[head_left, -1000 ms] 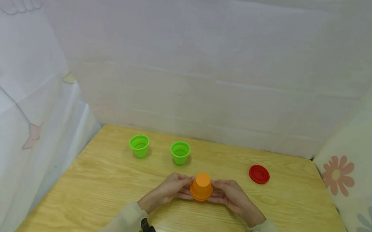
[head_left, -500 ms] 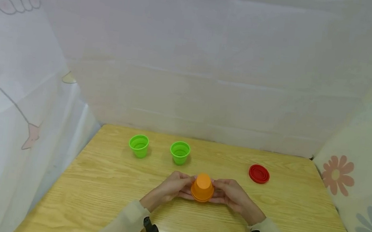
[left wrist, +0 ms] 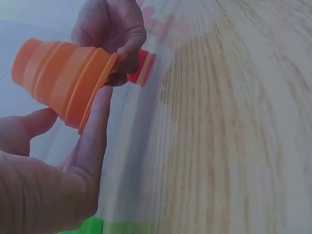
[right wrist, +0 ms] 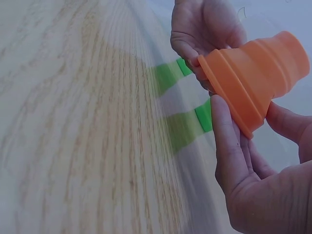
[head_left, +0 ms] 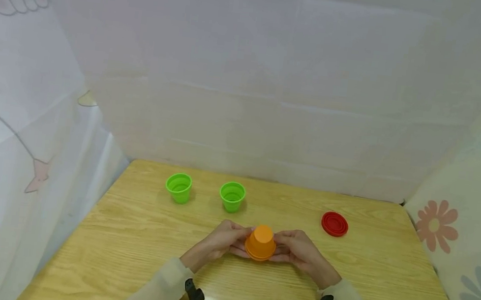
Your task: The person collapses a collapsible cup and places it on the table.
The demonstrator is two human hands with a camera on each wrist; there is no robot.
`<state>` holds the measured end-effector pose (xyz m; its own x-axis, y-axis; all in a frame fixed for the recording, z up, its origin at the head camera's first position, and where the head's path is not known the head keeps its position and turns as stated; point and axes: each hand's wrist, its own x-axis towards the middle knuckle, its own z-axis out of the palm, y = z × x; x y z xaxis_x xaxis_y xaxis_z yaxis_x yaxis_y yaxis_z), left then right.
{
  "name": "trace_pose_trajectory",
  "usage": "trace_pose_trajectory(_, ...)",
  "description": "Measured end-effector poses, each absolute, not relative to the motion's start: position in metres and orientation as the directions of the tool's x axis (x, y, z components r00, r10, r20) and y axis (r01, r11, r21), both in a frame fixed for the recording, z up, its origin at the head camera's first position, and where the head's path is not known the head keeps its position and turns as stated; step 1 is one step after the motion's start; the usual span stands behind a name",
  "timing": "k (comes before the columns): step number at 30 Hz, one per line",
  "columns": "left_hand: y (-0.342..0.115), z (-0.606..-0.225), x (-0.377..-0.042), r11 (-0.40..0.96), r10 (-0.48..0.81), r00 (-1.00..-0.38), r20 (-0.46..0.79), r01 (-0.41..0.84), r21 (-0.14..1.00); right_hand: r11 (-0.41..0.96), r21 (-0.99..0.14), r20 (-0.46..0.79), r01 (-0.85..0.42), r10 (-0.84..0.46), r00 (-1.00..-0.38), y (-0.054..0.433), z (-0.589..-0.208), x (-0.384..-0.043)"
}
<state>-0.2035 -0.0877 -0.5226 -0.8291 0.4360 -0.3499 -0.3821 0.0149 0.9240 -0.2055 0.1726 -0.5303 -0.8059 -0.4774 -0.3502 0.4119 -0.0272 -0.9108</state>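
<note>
Between both hands is an orange collapsible cup [head_left: 261, 241], drawn out to its full stepped height and turned upside down, its narrow base facing up. My left hand [head_left: 223, 239] pinches one side of it, thumb on the wall and fingers under the wide rim. On the opposite side my right hand [head_left: 300, 252] grips it in the same way. In the left wrist view the cup [left wrist: 63, 80] shows its ringed wall held above the table. The right wrist view shows the cup [right wrist: 253, 78] with fingertips right at its rim.
Two green collapsible cups [head_left: 179, 187] [head_left: 232, 197] stand upright and extended toward the back of the wooden table [head_left: 130, 256]. A red collapsible cup [head_left: 335, 224], folded flat, lies at the right. White printed sheets [head_left: 248, 81] enclose the back and sides.
Both hands keep their hold on the orange cup, which has barely shifted. The view has moved very slightly; the green and red cups stay where they were.
</note>
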Motion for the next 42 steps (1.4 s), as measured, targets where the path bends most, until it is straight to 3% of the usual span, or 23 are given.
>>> trace_pose_trajectory(32,-0.0916,-0.519,-0.2033,0.007,0.474,-0.81,-0.344,-0.387,0.922,-0.005,-0.935,-0.311,0.356,-0.472,-0.825,0.1704,-0.5248,-0.2078)
trace_pose_trajectory(42,-0.0914,-0.5195,-0.2015,0.006,0.452,-0.842,-0.294,-0.326,0.945,0.033,-0.963,-0.254,0.269,-0.453,-0.854,0.1676,-0.5234,-0.2058)
